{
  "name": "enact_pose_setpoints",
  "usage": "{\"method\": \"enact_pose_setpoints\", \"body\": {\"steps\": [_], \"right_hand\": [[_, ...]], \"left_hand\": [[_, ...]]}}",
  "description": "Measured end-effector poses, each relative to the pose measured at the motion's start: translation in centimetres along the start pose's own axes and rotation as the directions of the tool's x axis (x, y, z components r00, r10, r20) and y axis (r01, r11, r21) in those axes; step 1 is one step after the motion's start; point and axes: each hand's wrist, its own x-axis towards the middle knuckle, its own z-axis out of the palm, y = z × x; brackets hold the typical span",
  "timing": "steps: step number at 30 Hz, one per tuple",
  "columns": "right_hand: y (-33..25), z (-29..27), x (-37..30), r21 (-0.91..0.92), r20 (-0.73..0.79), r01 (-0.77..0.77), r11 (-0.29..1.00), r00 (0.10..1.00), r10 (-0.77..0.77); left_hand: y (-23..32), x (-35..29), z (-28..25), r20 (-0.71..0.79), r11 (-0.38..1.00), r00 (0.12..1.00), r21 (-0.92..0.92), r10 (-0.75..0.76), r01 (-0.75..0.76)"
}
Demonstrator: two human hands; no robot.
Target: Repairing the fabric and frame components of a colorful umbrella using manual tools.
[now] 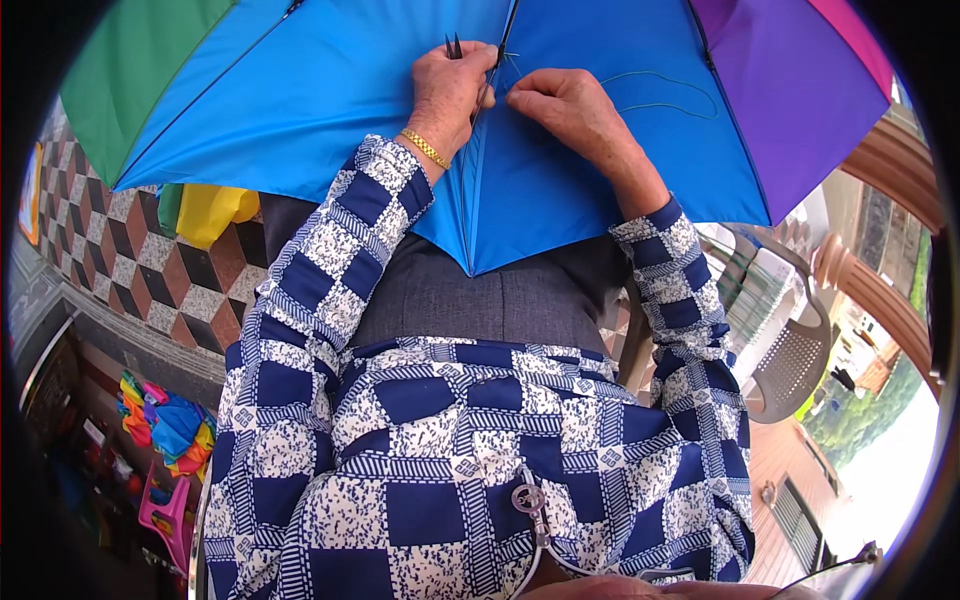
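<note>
An open umbrella (360, 130) with panels in green, blues, purple and pink lies across my lap, its ribs facing me. My left hand (445, 95) is closed at a dark rib (508, 28) near the middle of the blue panels. Out of its grip stick the two pointed tips of small black thread snips (453, 47). Just to the right, my right hand (570, 105) pinches thumb and forefinger together close to the rib. Thin green thread (716, 105) loops over the blue cloth beside it. Whether a needle is between the fingertips is too small to tell.
Yellow cloth (215, 212) hangs below the umbrella's left edge, over a patterned tile floor (150, 250). At lower left are a bundle of colourful folded cloth (175, 425) and a pink plastic stool (170, 520). A grey plastic chair (795, 365) stands at right.
</note>
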Motion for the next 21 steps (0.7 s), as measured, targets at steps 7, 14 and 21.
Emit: {"method": "enact_pose_setpoints", "body": {"steps": [7,14,21], "right_hand": [[-1.5,-0.1,-0.1,-0.622,-0.187,0.133,0.771,0.931,-0.312],[0.0,0.5,1.9,-0.513,-0.241,0.216,0.831,0.892,-0.381],[1.4,0.1,3.5,-0.378,-0.215,0.237,0.895,0.918,-0.333]], "left_hand": [[-0.1,0.3,0.0,-0.026,1.000,1.000,0.012,0.000,0.001],[-0.1,-0.3,0.4,0.005,1.000,1.000,0.026,0.004,-0.004],[-0.2,-0.4,0.6,-0.009,0.999,1.000,0.037,0.008,-0.008]]}}
